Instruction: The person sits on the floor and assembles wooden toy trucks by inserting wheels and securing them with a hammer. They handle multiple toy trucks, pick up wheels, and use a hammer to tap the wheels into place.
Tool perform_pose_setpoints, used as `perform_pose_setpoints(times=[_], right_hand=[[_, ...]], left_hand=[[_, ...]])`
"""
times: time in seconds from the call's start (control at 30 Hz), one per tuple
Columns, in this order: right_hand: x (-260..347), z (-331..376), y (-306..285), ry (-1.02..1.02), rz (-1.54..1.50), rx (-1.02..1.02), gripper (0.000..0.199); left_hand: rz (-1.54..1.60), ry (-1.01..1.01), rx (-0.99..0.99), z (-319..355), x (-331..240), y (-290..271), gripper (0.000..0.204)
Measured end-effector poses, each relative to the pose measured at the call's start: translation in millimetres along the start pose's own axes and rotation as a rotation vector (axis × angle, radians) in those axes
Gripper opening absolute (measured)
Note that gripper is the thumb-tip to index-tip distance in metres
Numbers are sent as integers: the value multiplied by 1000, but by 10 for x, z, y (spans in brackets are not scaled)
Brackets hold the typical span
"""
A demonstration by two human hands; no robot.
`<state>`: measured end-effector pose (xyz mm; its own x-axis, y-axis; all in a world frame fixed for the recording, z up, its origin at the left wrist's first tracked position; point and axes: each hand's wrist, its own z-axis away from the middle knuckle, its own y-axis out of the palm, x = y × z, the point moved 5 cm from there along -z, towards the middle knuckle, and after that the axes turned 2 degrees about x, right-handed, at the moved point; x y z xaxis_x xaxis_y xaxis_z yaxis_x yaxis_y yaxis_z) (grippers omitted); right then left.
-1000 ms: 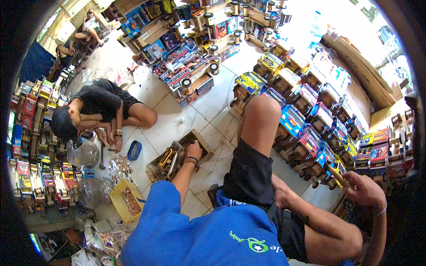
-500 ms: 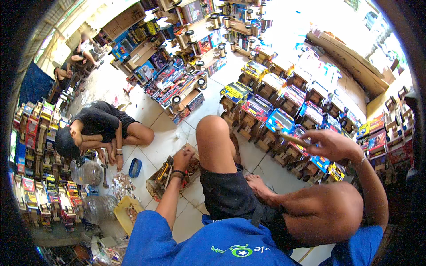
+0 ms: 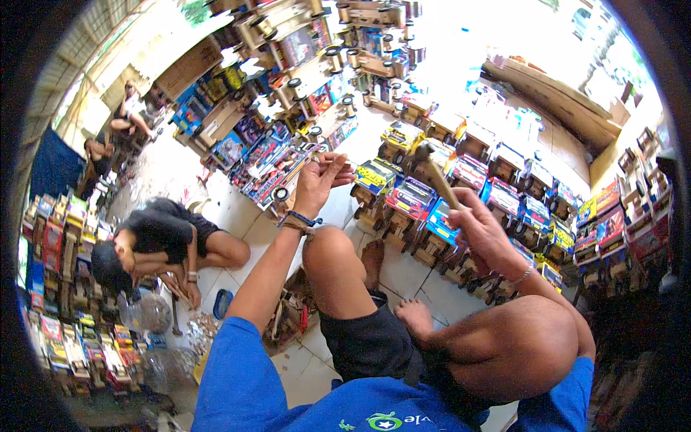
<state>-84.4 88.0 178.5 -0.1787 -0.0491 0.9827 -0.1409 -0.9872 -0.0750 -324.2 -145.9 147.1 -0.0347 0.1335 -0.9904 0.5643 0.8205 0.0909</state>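
My right hand (image 3: 484,229) is wrapped round the wooden handle of a hammer (image 3: 440,180), whose dark head points up and to the left. Raised beyond my left knee, my left hand (image 3: 324,180) has its thumb and fingers drawn together; anything pinched there is too small to make out. Close to that hand, a stack of printed wooden toy trucks (image 3: 263,173) lies with wheels facing sideways. Under the hammer stand rows of colourful toy trucks (image 3: 410,198) on the tiles. Beside my left knee, partly behind my forearm, sits a box of tools (image 3: 291,317).
On the left a person (image 3: 169,234) in dark clothes sits bent over on the floor. Near them lie a blue oval container (image 3: 223,304) and a second hammer (image 3: 175,317). More toy trucks (image 3: 83,345) line the left side, and others (image 3: 612,223) are stacked at right.
My left hand has risen from the tool box to the stacked trucks, its fingers pinched. My right hand has swung left with the hammer, now held upright. The view has shifted slightly.
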Motion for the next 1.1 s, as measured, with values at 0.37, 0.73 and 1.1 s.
perform_pose_setpoints(times=[0.37,0.73,1.1], right_hand=[[120,-1026,345,-34,-184,-46,35],[-536,-2266,204,211,-162,18,37],[-827,-2264,49,193,187,-44,44]], left_hand=[[-250,92,195,-252,-309,728,27],[-186,-257,485,-912,386,305,48],[-162,-462,211,-1328,1197,-266,31]])
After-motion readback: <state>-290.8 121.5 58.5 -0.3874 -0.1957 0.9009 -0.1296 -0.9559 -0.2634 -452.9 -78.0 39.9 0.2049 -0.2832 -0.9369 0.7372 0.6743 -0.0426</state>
